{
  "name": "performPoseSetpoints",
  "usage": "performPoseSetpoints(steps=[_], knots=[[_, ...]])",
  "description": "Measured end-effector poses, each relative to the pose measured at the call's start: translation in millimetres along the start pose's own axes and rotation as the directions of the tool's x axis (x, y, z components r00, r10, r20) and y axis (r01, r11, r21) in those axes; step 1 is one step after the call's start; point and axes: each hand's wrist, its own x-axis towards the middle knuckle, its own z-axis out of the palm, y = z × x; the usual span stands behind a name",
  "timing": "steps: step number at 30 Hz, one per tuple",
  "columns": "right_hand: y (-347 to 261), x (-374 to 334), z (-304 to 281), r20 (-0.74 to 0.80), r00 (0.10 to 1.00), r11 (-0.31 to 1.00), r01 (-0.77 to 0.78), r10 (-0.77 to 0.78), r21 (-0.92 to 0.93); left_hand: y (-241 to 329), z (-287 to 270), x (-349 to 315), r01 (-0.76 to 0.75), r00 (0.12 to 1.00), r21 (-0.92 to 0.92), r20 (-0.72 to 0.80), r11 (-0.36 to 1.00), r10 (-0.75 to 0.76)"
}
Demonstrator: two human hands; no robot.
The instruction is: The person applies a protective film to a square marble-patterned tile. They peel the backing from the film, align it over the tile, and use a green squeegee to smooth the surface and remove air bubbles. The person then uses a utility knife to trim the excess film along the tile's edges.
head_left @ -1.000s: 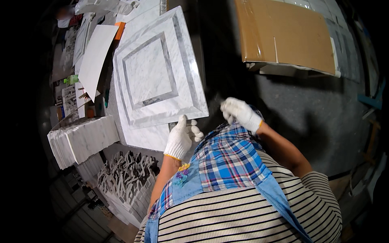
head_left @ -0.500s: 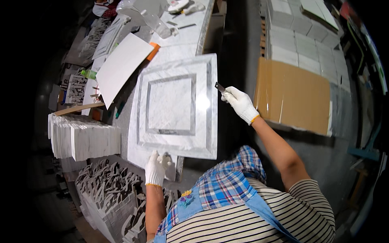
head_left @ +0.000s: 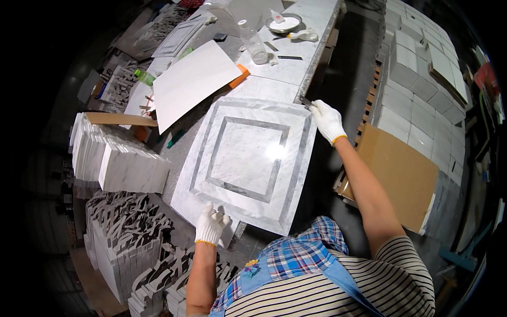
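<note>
A square white-and-grey marble panel (head_left: 246,154) with inlaid darker grey bands lies flat on the workbench, its right side jutting past the bench edge. My left hand (head_left: 212,225), in a white knit glove, has its fingers curled at the panel's near edge. Also gloved, my right hand (head_left: 327,121) is closed around a small dark flat scraper (head_left: 305,101). The scraper's end is at the panel's far right corner; whether it touches the stone, I cannot tell.
A white sheet (head_left: 195,84) lies left of the panel, beside an orange block (head_left: 240,77). Farther back stand a clear bottle (head_left: 253,45) and a bowl of white paste (head_left: 285,24). Stone slabs (head_left: 132,166) stack at left; cardboard (head_left: 398,174) covers white blocks at right.
The whole view has turned, so the bench and panel appear tilted. My right hand with the scraper has moved along the panel's right side to its far corner. My left hand stays at the near edge.
</note>
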Motion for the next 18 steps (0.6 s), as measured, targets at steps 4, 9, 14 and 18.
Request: performPoseSetpoints(steps=[4,9,14,18], knots=[[9,-18,-15,0.036,0.997,0.993,-0.07,0.067,0.09,8,-26,32,0.05,0.999,-0.025,0.013,0.998,-0.05],[4,-89,-49,0.079,0.989,0.979,-0.135,0.124,0.151,47,-2,59,-0.016,0.994,0.284,-0.101,0.959,0.046],[-23,-153,-71,0.084,0.96,0.919,-0.281,0.268,0.277,88,13,87,-0.078,0.996,0.342,-0.013,0.936,0.088],[-27,-204,-65,0.101,0.941,0.861,-0.337,0.324,0.381,111,24,137,-0.044,0.992,0.429,-0.088,0.902,0.09]])
